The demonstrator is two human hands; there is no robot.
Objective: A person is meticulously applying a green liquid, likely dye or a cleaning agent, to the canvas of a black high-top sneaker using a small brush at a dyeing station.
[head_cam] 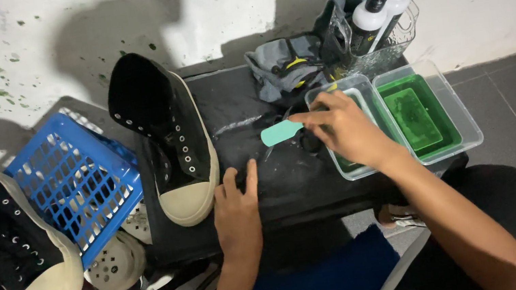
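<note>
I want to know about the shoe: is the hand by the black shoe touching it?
Apart. The head view shows the left hand flat on the black mat, with a strip of mat between its fingers and the black high-top shoe.

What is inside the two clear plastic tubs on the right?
The right tub holds green liquid. The left tub also shows green, but the right hand covers most of it, hiding its contents.

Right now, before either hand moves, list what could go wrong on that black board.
1. The right hand holds a teal brush handle beside the clear tub of green liquid; a nudge could slop it onto the black board.
2. The second tub sits at the board's corner and might tip off.
3. The black high-top shoe stands close to the left hand; a bump may topple it toward the blue basket.
</note>
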